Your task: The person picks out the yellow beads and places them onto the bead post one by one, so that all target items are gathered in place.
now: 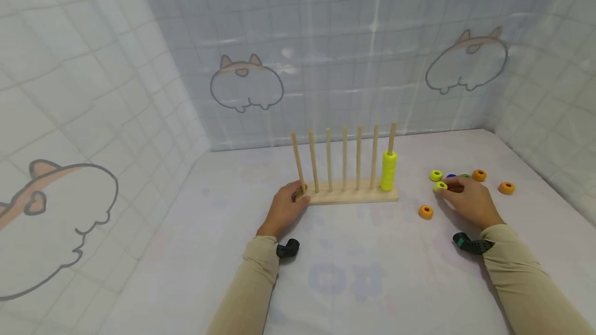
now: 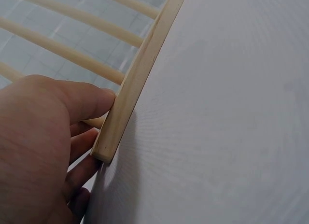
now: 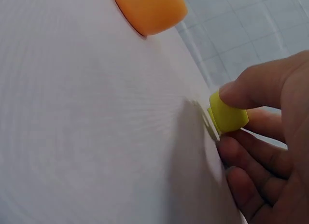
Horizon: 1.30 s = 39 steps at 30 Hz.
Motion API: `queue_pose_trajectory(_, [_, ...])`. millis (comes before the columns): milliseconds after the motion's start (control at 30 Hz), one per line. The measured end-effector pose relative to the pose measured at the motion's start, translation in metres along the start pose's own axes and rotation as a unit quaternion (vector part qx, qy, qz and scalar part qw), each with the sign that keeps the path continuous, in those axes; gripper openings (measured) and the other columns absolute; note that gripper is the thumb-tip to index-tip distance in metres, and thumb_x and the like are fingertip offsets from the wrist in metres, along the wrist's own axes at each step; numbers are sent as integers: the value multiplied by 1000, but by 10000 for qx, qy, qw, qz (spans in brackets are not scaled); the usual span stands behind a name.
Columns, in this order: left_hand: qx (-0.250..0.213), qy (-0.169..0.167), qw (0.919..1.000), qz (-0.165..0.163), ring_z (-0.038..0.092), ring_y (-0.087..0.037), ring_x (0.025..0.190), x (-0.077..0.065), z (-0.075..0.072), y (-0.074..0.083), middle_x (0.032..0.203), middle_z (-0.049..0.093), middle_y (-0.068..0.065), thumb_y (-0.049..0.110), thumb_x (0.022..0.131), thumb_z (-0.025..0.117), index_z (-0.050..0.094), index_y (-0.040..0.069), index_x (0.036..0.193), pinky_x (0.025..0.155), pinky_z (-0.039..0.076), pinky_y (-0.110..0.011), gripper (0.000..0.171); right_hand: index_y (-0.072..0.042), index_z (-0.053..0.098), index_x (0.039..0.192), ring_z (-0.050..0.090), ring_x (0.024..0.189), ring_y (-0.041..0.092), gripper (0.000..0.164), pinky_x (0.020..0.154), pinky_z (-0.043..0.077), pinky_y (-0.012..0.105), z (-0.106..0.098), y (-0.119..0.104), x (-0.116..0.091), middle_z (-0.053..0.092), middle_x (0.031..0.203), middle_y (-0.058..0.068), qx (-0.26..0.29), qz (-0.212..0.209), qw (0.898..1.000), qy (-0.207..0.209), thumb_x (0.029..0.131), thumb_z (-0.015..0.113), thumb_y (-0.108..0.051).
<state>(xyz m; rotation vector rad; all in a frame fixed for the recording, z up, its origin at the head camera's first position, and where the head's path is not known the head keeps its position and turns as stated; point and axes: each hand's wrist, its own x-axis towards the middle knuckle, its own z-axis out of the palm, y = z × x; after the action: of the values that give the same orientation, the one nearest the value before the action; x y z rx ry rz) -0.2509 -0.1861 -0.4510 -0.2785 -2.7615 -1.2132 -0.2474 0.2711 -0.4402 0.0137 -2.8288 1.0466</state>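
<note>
White tabletop (image 1: 372, 283), checked backdrop with cartoon corgi prints (image 1: 246, 86), loose orange rings (image 1: 506, 187), blue ring (image 1: 450, 176)

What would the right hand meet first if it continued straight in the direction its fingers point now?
The right hand, pinching a yellow ring, points up-left in the head view. The second yellow ring lies just beyond and would probably be met first, though depth is unclear.

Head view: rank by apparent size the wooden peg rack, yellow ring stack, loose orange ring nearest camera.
1. wooden peg rack
2. yellow ring stack
3. loose orange ring
All three lie at similar depth, so the order looks safe.
</note>
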Motion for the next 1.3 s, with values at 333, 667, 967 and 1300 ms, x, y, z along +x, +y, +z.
queue_pose_trajectory(333, [46, 5, 10000, 27, 44, -32, 137, -3, -3, 1, 146, 52, -14, 23, 97, 66, 63, 6, 132, 112, 38, -46, 39, 7, 56, 132, 55, 111, 44, 56, 88, 47, 56, -3, -1, 1, 60, 123, 30, 403, -53, 9992, 38, 100, 61, -38])
queue_pose_trajectory(667, [67, 8, 10000, -38, 45, -31, 137, -4, -3, 0, 147, 51, -13, 24, 97, 67, 62, 7, 134, 111, 39, -45, 41, 7, 51, 139, 64, 103, 38, 62, 77, 51, 33, -2, -9, -2, 58, 128, 28, 755, 237, 9969, -49, 100, 58, -41])
queue_pose_trajectory(967, [20, 26, 10000, -73, 45, -29, 136, -3, -1, 1, 146, 52, -11, 24, 97, 67, 64, 8, 132, 110, 40, -44, 38, 7, 51, 140, 68, 95, 29, 62, 69, 51, 15, -2, -9, 2, 58, 127, 26, 1057, 205, 9942, -15, 100, 59, -39])
queue_pose_trajectory(1300, [6, 25, 10000, 2, 45, -30, 136, -1, 0, 1, 146, 52, -12, 24, 97, 66, 64, 8, 132, 111, 39, -45, 38, 6, 51, 141, 63, 86, 4, 57, 72, 54, 13, -1, -19, 1, 60, 123, 24, 1671, 198, 9857, 24, 101, 60, -34])
